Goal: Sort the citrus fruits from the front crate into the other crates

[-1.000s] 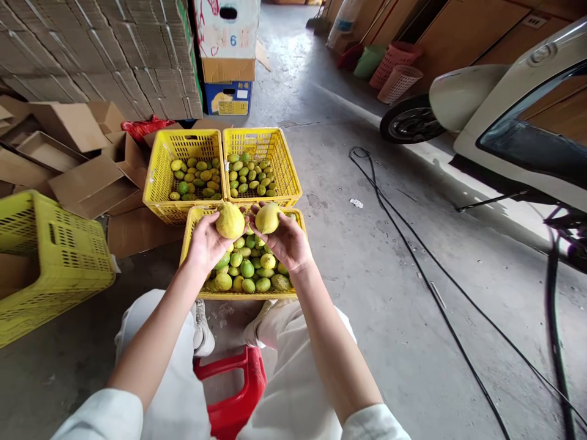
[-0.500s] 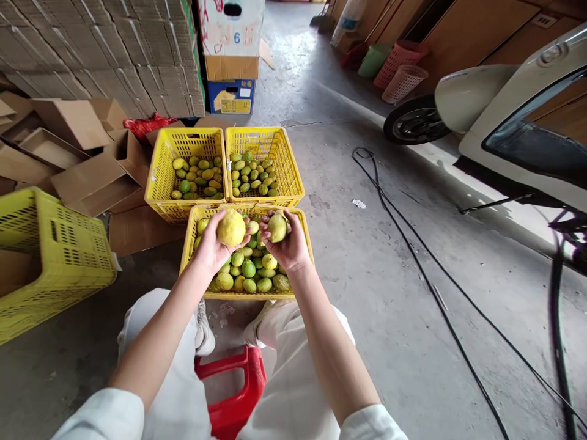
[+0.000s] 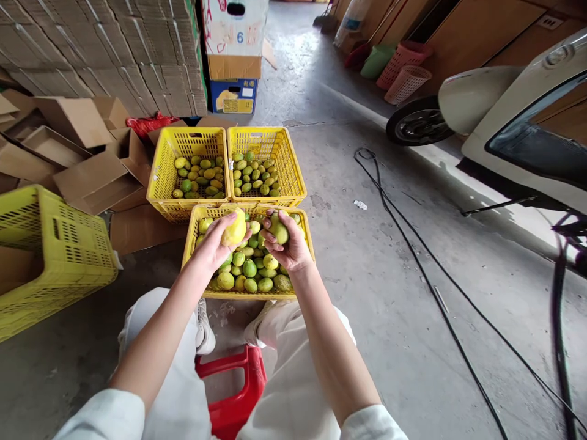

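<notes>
My left hand (image 3: 214,244) is closed around a large yellow lemon (image 3: 234,227), held over the front yellow crate (image 3: 189,239). Beside it, my right hand (image 3: 293,247) grips a smaller yellow-green lemon (image 3: 278,230), its fingers curled about the fruit. Below both hands, many green and yellow lemons (image 3: 250,268) fill the bottom of that crate; my hands hide some of them. Behind it stand two more yellow crates: the left one (image 3: 156,177) holds yellowish and green fruit, the right one (image 3: 293,168) smaller green fruit.
Another yellow crate (image 3: 77,244) stands at the left, before a heap of cardboard boxes (image 3: 87,177). A red stool (image 3: 243,391) is between my legs. Black cables (image 3: 413,250) cross the floor on the right, near a parked white scooter (image 3: 527,116).
Both lemons have been turned in my hands: the left one tips more upright, and the right fingers now wrap further over theirs. The camera view has shifted slightly.
</notes>
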Action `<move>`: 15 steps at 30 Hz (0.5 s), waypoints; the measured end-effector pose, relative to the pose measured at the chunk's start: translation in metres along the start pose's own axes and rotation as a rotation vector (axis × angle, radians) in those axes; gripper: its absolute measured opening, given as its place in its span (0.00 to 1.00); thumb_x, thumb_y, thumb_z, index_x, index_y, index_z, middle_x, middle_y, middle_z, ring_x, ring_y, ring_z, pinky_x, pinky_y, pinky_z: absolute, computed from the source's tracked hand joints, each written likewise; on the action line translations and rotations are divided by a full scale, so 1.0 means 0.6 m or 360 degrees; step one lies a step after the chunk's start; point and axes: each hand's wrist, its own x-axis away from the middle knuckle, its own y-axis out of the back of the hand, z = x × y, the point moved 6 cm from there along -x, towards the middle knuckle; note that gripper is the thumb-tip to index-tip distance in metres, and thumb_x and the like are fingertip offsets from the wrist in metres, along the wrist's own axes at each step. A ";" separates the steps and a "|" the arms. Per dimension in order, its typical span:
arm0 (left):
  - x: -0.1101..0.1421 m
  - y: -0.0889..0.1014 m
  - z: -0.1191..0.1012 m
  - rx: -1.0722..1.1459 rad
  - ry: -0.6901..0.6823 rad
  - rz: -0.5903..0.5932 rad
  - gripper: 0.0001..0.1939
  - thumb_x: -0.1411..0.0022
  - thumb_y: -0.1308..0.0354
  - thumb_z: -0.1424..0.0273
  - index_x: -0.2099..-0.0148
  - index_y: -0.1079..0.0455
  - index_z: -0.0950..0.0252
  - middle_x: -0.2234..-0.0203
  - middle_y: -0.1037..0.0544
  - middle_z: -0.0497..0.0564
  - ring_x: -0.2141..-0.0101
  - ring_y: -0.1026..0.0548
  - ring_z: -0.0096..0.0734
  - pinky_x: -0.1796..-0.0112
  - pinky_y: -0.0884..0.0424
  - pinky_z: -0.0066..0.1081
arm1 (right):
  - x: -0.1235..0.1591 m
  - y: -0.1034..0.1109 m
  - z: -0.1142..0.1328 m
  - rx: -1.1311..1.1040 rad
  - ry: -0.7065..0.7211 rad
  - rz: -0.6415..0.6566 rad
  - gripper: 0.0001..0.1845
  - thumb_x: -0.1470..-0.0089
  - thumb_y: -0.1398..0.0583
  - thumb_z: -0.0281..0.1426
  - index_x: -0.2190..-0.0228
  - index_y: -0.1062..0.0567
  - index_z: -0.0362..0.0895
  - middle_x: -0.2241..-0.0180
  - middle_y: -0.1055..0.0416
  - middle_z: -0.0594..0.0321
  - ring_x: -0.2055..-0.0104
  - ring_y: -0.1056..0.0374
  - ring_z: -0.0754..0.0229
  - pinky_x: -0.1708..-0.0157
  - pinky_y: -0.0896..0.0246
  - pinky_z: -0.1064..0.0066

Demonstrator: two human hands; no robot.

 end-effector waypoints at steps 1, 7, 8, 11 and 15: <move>0.001 -0.002 0.002 -0.0005 0.0019 0.0008 0.09 0.34 0.24 0.67 0.55 0.20 0.61 0.61 0.12 0.52 0.57 0.11 0.40 0.54 0.13 0.35 | -0.001 0.001 -0.001 0.0013 -0.0006 0.0012 0.13 0.35 0.28 0.39 0.62 0.25 0.48 0.73 0.28 0.72 0.81 0.40 0.70 0.89 0.50 0.85; 0.000 -0.003 -0.002 0.0080 0.0113 -0.0078 0.13 0.24 0.38 0.58 0.53 0.21 0.62 0.66 0.14 0.55 0.64 0.12 0.43 0.64 0.14 0.35 | -0.005 0.012 0.006 -0.0127 0.0150 -0.0079 0.15 0.35 0.38 0.38 0.49 0.21 0.50 0.59 0.14 0.60 0.57 0.15 0.53 0.64 0.14 0.64; 0.001 -0.002 -0.005 0.0123 0.0121 -0.0095 0.14 0.24 0.41 0.58 0.51 0.21 0.63 0.65 0.14 0.56 0.61 0.11 0.45 0.62 0.12 0.38 | -0.005 0.012 0.007 -0.0141 0.0172 -0.0099 0.18 0.37 0.39 0.35 0.47 0.21 0.50 0.57 0.13 0.59 0.52 0.14 0.50 0.59 0.12 0.59; 0.004 -0.002 -0.011 0.0217 0.0094 -0.0123 0.13 0.25 0.42 0.63 0.44 0.24 0.63 0.59 0.12 0.57 0.51 0.10 0.52 0.52 0.10 0.50 | -0.005 0.014 0.010 -0.0180 0.0208 -0.0184 0.18 0.36 0.39 0.33 0.46 0.21 0.49 0.54 0.12 0.57 0.47 0.14 0.49 0.53 0.12 0.58; 0.003 -0.002 -0.011 0.0195 0.0026 -0.0145 0.07 0.25 0.37 0.66 0.48 0.26 0.61 0.59 0.13 0.54 0.51 0.10 0.48 0.54 0.10 0.42 | -0.001 0.013 0.010 -0.0196 0.0191 -0.0158 0.14 0.36 0.34 0.32 0.49 0.21 0.52 0.62 0.17 0.66 0.63 0.19 0.61 0.73 0.22 0.78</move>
